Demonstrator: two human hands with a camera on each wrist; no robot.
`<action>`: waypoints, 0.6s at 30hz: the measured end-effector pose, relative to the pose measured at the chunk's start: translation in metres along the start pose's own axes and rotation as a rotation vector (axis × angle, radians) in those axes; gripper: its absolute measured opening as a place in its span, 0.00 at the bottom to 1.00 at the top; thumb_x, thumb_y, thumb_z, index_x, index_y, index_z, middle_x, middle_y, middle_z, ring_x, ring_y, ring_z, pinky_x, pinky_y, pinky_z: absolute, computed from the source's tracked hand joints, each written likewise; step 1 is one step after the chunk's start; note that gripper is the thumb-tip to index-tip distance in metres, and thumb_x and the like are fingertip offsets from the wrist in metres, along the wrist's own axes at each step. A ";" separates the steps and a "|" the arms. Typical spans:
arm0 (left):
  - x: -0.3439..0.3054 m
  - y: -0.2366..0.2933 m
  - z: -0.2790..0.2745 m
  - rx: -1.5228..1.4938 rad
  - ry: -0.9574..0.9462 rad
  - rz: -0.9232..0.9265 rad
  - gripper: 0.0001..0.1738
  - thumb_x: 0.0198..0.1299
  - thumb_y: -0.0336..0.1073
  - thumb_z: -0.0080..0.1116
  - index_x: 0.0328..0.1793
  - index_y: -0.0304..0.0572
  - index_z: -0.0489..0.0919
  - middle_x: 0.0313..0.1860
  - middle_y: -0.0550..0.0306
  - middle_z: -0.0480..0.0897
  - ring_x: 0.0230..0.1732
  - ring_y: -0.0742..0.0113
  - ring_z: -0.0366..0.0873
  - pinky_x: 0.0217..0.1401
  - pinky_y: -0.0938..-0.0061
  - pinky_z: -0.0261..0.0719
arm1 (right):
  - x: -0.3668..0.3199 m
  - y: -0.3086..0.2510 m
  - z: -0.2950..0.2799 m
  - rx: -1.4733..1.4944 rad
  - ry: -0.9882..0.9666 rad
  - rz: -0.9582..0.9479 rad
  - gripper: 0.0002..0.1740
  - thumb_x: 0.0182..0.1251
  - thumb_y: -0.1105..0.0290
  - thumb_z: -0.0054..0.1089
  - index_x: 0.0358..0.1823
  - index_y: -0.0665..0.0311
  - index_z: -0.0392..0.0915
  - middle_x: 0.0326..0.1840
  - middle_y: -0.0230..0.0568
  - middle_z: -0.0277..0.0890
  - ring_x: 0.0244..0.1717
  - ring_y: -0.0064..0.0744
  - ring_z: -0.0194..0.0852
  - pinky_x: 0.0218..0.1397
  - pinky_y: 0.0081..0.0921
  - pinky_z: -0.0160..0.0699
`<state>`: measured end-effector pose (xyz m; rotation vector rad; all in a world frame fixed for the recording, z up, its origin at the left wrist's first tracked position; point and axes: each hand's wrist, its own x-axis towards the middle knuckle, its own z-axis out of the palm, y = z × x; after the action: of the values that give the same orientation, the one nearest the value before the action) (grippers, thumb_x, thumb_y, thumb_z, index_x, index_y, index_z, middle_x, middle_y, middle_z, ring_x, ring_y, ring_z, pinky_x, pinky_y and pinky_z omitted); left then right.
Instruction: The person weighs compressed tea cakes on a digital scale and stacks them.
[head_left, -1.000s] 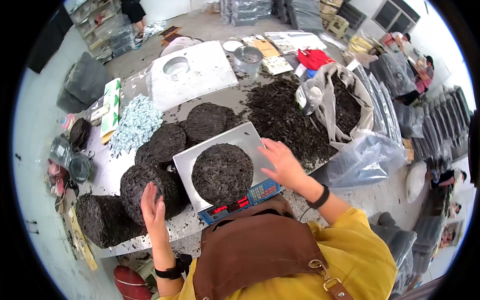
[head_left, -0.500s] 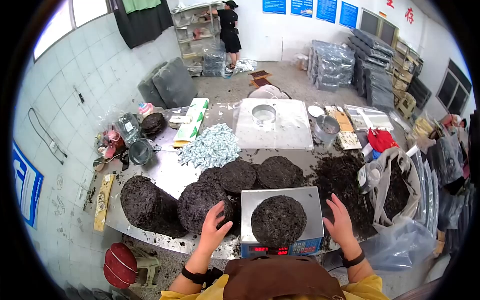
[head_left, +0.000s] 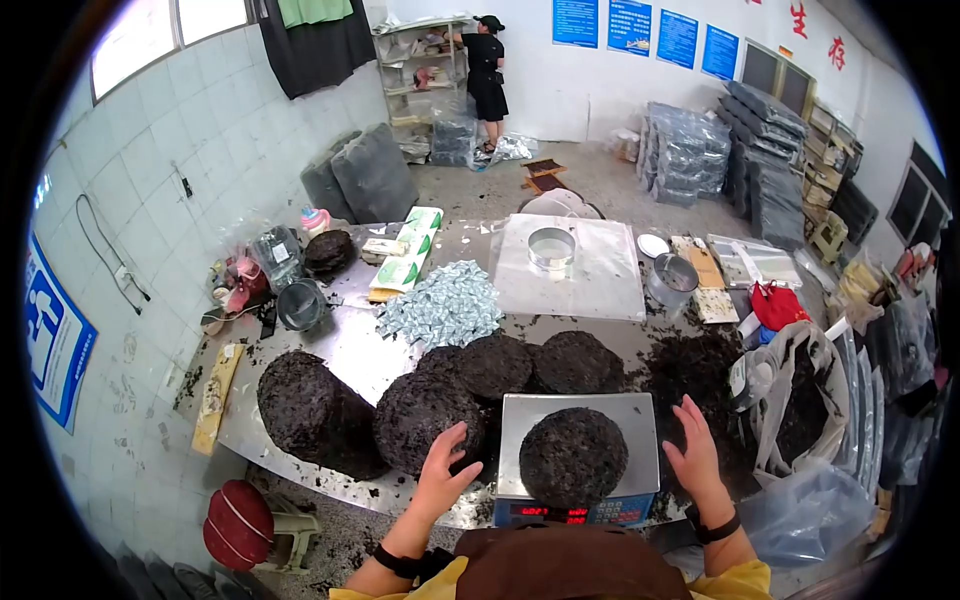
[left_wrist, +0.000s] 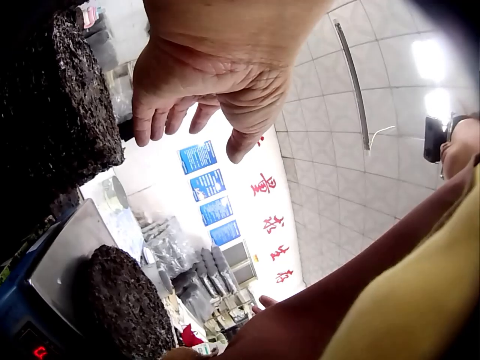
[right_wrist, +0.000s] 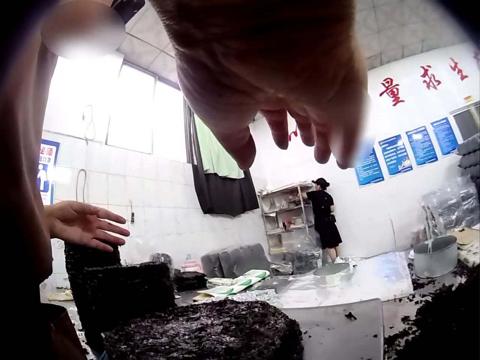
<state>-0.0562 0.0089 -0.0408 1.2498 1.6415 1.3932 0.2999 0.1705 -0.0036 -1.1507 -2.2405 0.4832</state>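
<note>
A dark round cake of pressed leaf pieces (head_left: 573,457) rests on the metal plate (head_left: 640,412) of a blue digital scale (head_left: 603,512), whose display glows red. My left hand (head_left: 441,478) hovers left of the scale, overlapping a dark pressed stack (head_left: 420,415) in the head view. To the scale's right my right hand (head_left: 699,458) hovers, palm turned inward. Both hands hold nothing, their fingers relaxed and spread. In the left wrist view the left hand (left_wrist: 217,90) hangs above the cake (left_wrist: 124,304). The right hand (right_wrist: 277,90) fills the top of the right wrist view.
More dark cakes (head_left: 578,362) lie behind the scale, and a thick stack (head_left: 315,410) stands at left. Small wrapped packets (head_left: 440,305) form a heap. Loose dark leaves (head_left: 690,375) and an open sack (head_left: 840,385) are at right. A metal ring (head_left: 552,250) sits farther back.
The head view has swung up and turned, bringing the far wall into sight. My hands stay on either side of the scale, and the cake remains on its plate.
</note>
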 end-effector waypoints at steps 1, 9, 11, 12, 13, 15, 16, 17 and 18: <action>0.000 0.002 0.000 0.003 0.003 0.002 0.37 0.54 0.29 0.63 0.70 0.39 0.61 0.67 0.49 0.63 0.68 0.56 0.63 0.64 0.64 0.68 | 0.000 0.001 0.001 0.022 -0.005 0.003 0.35 0.49 0.77 0.64 0.62 0.65 0.64 0.71 0.49 0.54 0.68 0.50 0.57 0.67 0.38 0.60; 0.001 0.002 0.001 0.020 -0.042 -0.014 0.37 0.53 0.27 0.63 0.70 0.41 0.61 0.68 0.52 0.62 0.69 0.58 0.61 0.64 0.64 0.68 | -0.006 0.000 -0.002 0.011 0.016 0.008 0.35 0.47 0.79 0.63 0.62 0.66 0.64 0.71 0.51 0.55 0.69 0.50 0.56 0.69 0.36 0.58; 0.000 0.002 0.002 0.026 -0.051 -0.009 0.37 0.53 0.27 0.63 0.70 0.41 0.61 0.68 0.52 0.62 0.69 0.58 0.61 0.64 0.64 0.68 | -0.008 0.001 -0.003 -0.006 0.026 0.003 0.35 0.47 0.79 0.63 0.62 0.66 0.64 0.71 0.51 0.55 0.69 0.50 0.56 0.69 0.36 0.58; 0.001 0.002 0.002 0.035 -0.059 -0.005 0.38 0.53 0.26 0.63 0.70 0.41 0.61 0.68 0.52 0.62 0.68 0.58 0.62 0.63 0.64 0.68 | -0.009 0.002 -0.003 0.002 0.028 0.017 0.35 0.48 0.79 0.63 0.62 0.66 0.64 0.71 0.51 0.55 0.69 0.51 0.55 0.69 0.36 0.57; 0.001 0.002 0.002 0.037 -0.058 -0.006 0.38 0.53 0.26 0.63 0.70 0.41 0.61 0.68 0.52 0.62 0.68 0.58 0.62 0.63 0.64 0.68 | -0.009 0.002 -0.003 0.012 0.028 0.031 0.35 0.48 0.79 0.63 0.62 0.66 0.64 0.71 0.51 0.55 0.69 0.51 0.54 0.70 0.36 0.57; 0.001 0.003 0.003 0.051 -0.072 -0.012 0.38 0.53 0.27 0.63 0.70 0.40 0.60 0.67 0.50 0.62 0.68 0.57 0.62 0.64 0.64 0.68 | -0.010 0.003 -0.002 0.017 0.012 0.046 0.34 0.50 0.77 0.63 0.62 0.66 0.64 0.71 0.50 0.55 0.69 0.51 0.54 0.69 0.37 0.58; 0.000 0.002 0.005 0.052 -0.072 -0.013 0.38 0.53 0.27 0.63 0.70 0.40 0.60 0.67 0.50 0.62 0.68 0.57 0.62 0.64 0.64 0.68 | -0.010 0.003 -0.002 0.019 -0.003 0.061 0.34 0.51 0.76 0.63 0.63 0.65 0.63 0.71 0.49 0.54 0.69 0.51 0.54 0.68 0.38 0.60; -0.001 0.002 0.006 0.052 -0.077 -0.034 0.37 0.54 0.27 0.62 0.70 0.40 0.60 0.67 0.50 0.62 0.68 0.57 0.62 0.64 0.64 0.68 | -0.011 0.004 -0.001 0.020 -0.004 0.061 0.34 0.51 0.76 0.63 0.63 0.65 0.63 0.71 0.49 0.54 0.69 0.51 0.54 0.68 0.38 0.60; -0.001 0.001 0.007 0.052 -0.081 -0.054 0.37 0.54 0.27 0.62 0.70 0.40 0.60 0.67 0.49 0.62 0.68 0.57 0.62 0.64 0.64 0.68 | -0.012 0.006 0.002 0.039 -0.015 0.077 0.34 0.52 0.76 0.62 0.63 0.65 0.63 0.71 0.49 0.54 0.69 0.51 0.54 0.68 0.38 0.60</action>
<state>-0.0491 0.0103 -0.0418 1.2652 1.6536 1.2580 0.3085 0.1640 -0.0122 -1.2208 -2.1953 0.5662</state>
